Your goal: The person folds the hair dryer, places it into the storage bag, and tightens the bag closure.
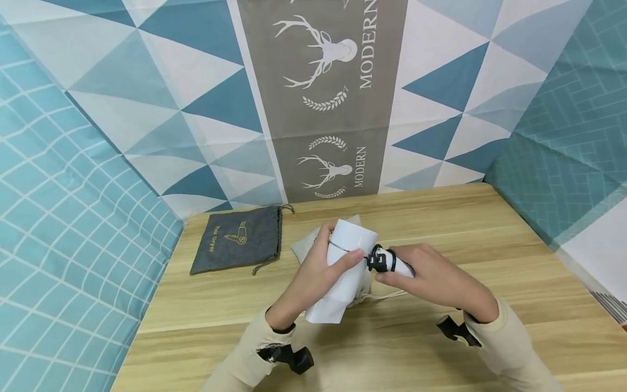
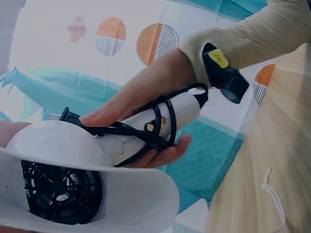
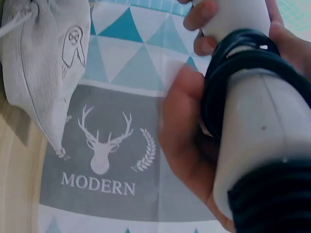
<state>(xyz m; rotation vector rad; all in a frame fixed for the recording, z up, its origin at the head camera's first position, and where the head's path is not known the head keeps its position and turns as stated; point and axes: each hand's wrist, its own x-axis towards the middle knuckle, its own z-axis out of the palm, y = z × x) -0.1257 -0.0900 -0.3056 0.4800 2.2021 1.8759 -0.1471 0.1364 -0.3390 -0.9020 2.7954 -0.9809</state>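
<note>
Above the middle of the table, both hands hold a white hair dryer (image 1: 349,283). My left hand (image 1: 313,275) grips its barrel, thumb across the near side. The handle is in my right hand (image 1: 431,275), with the black cord (image 1: 377,262) wound round it. In the left wrist view, the plug (image 2: 71,116) lies by the right thumb, and a black grille (image 2: 63,191) shows inside the wide nozzle (image 2: 141,194). Several fingers of the left hand are hidden behind the barrel. The right wrist view shows the handle (image 3: 267,126) close up.
A light cloth drawstring pouch (image 1: 301,247) lies on the wooden table (image 1: 470,218), partly behind the dryer. Farther left is a flat dark grey pouch (image 1: 237,239) marked "Hair Dryer". Patterned cloth (image 1: 333,109) hangs along the table's back and sides.
</note>
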